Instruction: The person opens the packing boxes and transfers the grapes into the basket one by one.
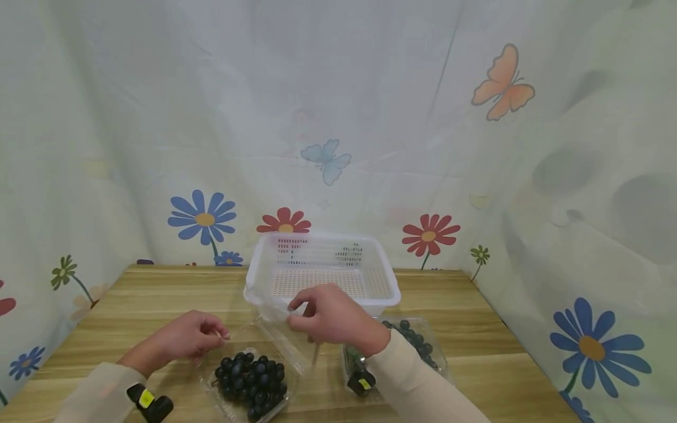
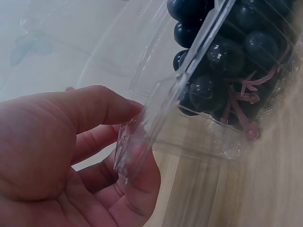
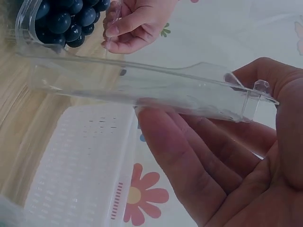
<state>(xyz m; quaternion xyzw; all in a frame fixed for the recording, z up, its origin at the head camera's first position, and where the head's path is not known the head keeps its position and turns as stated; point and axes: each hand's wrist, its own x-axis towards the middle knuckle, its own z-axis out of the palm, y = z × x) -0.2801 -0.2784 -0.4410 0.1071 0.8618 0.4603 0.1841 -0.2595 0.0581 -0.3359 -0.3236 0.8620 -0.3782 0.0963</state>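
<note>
A clear plastic clamshell box (image 2: 163,101) holds a bunch of dark grapes (image 1: 251,382) at the front, left of centre. At the box's back left corner, my left hand (image 1: 193,336) pinches the thin plastic edge between thumb and fingers. My right hand (image 1: 335,314) holds the raised transparent lid (image 3: 184,90); thumb and fingers lie on opposite sides of it. In the right wrist view the lid stands edge-on, tilted up from the grape box. Pinkish stems (image 2: 241,106) show through the box wall.
Behind the right hand stands a white perforated plastic basket (image 1: 391,299). A second clear box with dark grapes (image 1: 415,341) sits under the right forearm, partly hidden. The wooden table (image 1: 174,288) ends at a flower-printed curtain (image 1: 370,88).
</note>
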